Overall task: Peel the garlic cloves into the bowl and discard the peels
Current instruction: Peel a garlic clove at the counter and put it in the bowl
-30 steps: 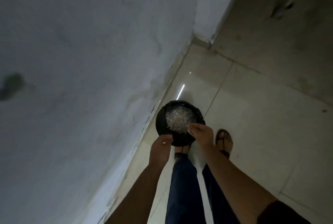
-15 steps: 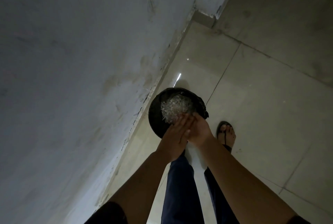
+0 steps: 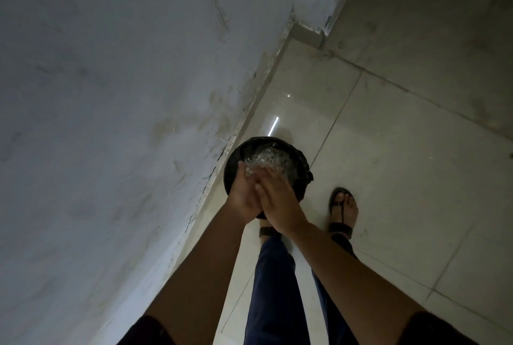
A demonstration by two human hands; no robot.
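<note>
The left hand and right hand are now pressing palm to palm, having come together over the bin; each grip is lying flat, seemingly holding nothing. Pale peels are sitting inside it, beside the left wall.

Pale glossy tile floor, with a round black bin parked right at its left edge by the wall and a sandaled foot planted nearby.
</note>
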